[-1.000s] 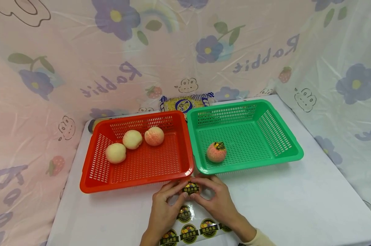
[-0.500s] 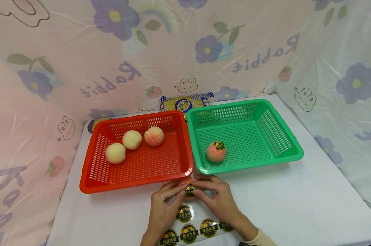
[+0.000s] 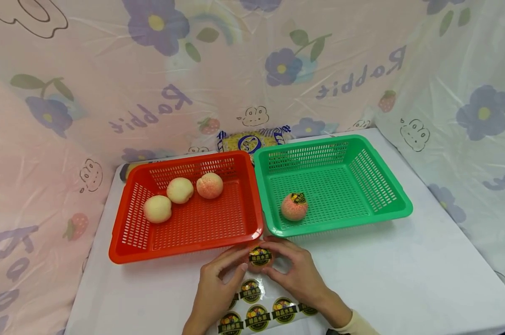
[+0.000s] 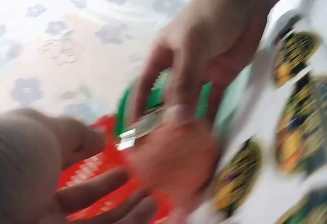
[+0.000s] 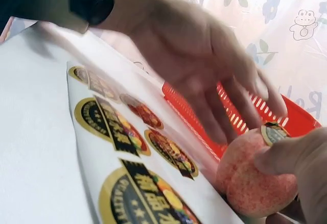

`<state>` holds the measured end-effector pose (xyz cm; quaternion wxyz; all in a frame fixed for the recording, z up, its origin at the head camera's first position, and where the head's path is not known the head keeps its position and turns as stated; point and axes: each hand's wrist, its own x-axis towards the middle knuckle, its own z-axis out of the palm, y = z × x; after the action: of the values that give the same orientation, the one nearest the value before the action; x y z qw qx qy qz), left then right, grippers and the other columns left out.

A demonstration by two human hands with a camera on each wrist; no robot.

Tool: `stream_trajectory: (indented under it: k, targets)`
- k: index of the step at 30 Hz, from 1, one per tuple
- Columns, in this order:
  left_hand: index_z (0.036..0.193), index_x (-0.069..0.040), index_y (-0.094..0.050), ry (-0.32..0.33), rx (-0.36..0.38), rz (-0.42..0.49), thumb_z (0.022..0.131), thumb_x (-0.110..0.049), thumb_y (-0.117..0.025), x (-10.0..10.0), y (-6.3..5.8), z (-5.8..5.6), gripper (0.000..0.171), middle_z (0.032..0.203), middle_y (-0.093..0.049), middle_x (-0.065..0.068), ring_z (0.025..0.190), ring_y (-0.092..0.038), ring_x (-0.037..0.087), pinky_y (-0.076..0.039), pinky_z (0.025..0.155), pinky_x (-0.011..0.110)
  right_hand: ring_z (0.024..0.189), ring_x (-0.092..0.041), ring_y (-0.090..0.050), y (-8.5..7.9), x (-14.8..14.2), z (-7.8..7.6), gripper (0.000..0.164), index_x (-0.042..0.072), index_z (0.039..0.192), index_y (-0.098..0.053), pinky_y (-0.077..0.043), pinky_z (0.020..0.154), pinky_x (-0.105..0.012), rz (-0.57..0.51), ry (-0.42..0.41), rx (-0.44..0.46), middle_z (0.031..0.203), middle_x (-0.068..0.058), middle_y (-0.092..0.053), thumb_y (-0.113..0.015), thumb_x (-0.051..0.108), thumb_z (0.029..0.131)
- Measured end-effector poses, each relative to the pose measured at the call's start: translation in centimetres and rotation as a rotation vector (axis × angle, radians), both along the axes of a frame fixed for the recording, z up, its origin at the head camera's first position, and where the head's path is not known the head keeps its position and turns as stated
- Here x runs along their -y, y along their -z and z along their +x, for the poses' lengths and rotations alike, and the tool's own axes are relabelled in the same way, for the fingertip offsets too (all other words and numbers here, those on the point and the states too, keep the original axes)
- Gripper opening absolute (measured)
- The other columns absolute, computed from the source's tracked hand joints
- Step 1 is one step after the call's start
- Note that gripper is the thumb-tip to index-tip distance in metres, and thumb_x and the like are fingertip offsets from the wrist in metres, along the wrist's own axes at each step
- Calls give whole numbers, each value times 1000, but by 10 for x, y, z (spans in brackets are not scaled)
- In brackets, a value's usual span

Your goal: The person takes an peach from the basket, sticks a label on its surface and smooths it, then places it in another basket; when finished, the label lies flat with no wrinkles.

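A pink, speckled peach [image 5: 250,175] sits at the front of the baskets, with a round black-and-gold sticker [image 3: 260,256] on its top. My right hand [image 3: 298,274] grips the peach, its thumb against the near side in the right wrist view. My left hand [image 3: 216,286] is just left of the fruit; in the right wrist view its loose fingers [image 5: 219,112] hold nothing and stand apart from the peach. Below both hands lies a clear sheet of matching stickers [image 3: 273,304]. The left wrist view is blurred.
A red basket [image 3: 210,221] holds three pale peaches [image 3: 157,208]. The green basket [image 3: 340,190] at its right contains one stickered peach [image 3: 294,209]. Behind them lies a blue-and-yellow packet [image 3: 252,141]. A flower-printed curtain [image 3: 219,70] hangs at the back of the white table [image 3: 382,279].
My left fingers have come off the sticker and moved left and slightly down. The peach's sticker now shows fully. My right hand keeps its grip; the baskets have not moved.
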<state>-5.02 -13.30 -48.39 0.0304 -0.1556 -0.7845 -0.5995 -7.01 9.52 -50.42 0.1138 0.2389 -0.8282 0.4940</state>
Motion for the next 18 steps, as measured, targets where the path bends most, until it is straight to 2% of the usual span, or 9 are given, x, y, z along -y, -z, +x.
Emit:
stream_trajectory:
  k: [2,5,7,9,11,13,14,17,18]
  targets:
    - [129,-17,-68,74,-5,3,96,-8,-68,18,-10,4,35,132,-66,0,122,-64,18,-52,101,26,122,-23,-62,0,-1,0,55,19,130,-67,-47,106,-25,-5,1,-15,133,-3,-65,-87,20,79]
    - [128,-3,-66,191,-78,100,94,9,-60,60,-28,7,37,129,-68,11,115,-68,22,-54,98,28,122,-22,-62,1,-1,0,56,19,130,-67,-46,107,-23,-5,-3,-25,132,-4,-65,-88,18,78]
    - [125,8,-64,194,-123,194,91,20,-53,92,-43,8,37,125,-68,20,111,-69,25,-56,95,29,123,-21,-62,1,-2,0,57,20,131,-66,-45,107,-23,8,-10,-24,133,-3,-65,-87,18,78]
    - [121,20,-59,82,-178,294,89,27,-47,123,-59,7,35,119,-68,27,103,-71,28,-58,91,30,124,-19,-61,2,-2,-1,58,21,133,-65,-46,107,-23,31,-14,-15,134,-1,-64,-87,21,79]
    - [118,25,-57,-127,-203,366,90,25,-47,150,-76,2,30,115,-69,28,98,-71,29,-58,89,28,124,-18,-61,1,-3,-2,59,21,134,-64,-46,107,-24,53,-16,-13,134,1,-64,-87,22,80]
    - [117,31,-52,-267,-244,499,90,25,-48,175,-85,-8,27,112,-68,32,95,-71,32,-59,87,31,123,-18,-61,1,-4,-2,60,22,134,-63,-46,107,-25,70,-14,-30,134,2,-64,-87,24,79]
    - [116,31,-52,-346,-250,521,91,23,-51,186,-88,-15,27,110,-69,31,93,-71,32,-60,86,31,123,-18,-61,0,-4,-1,60,21,134,-64,-47,107,-25,71,-13,-49,133,1,-64,-87,23,79]
    - [116,31,-53,-479,-267,538,91,17,-57,218,-89,-40,28,107,-69,30,90,-71,31,-61,80,30,122,-20,-62,-2,-5,1,60,19,132,-65,-46,108,-24,62,-24,-121,132,-1,-65,-88,23,77]
    - [116,30,-54,-497,-257,531,91,15,-59,228,-87,-48,29,108,-69,29,89,-71,30,-61,79,29,122,-21,-62,-4,-6,3,60,19,132,-65,-45,108,-23,54,-35,-142,132,-2,-65,-89,22,76]
